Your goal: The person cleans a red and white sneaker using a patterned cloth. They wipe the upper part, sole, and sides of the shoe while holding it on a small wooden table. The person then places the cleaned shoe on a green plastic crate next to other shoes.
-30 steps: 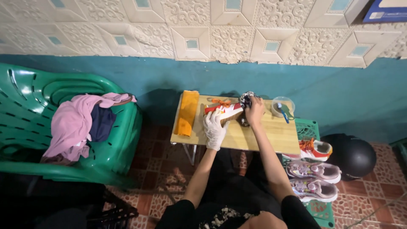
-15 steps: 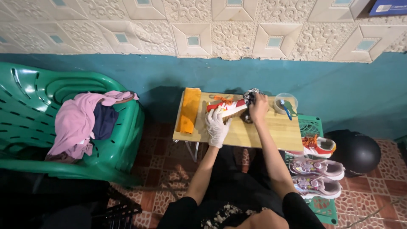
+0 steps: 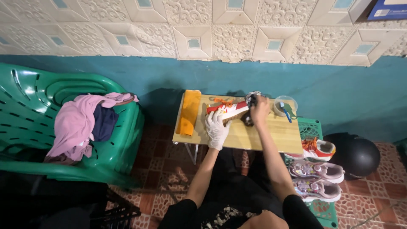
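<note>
A white sneaker with red trim and orange laces (image 3: pixel 227 109) lies on its side on a small wooden table (image 3: pixel 275 138). My left hand (image 3: pixel 217 128), in a white glove, grips the sneaker from the near side. My bare right hand (image 3: pixel 259 109) is closed on a dark and white rag or brush (image 3: pixel 252 98) pressed at the sneaker's heel end; what it is stays unclear. I sit right at the table's near edge.
An orange cloth (image 3: pixel 188 112) lies along the table's left end; a clear bowl with a blue-green brush (image 3: pixel 285 107) stands at the back right. A green plastic chair (image 3: pixel 38 101) with pink and dark clothes is left. Several sneakers (image 3: pixel 316 169), a green crate and a black helmet (image 3: pixel 355 154) are right.
The view has shifted slightly. My right hand has moved a little along the heel end of the sneaker; my left hand keeps its hold.
</note>
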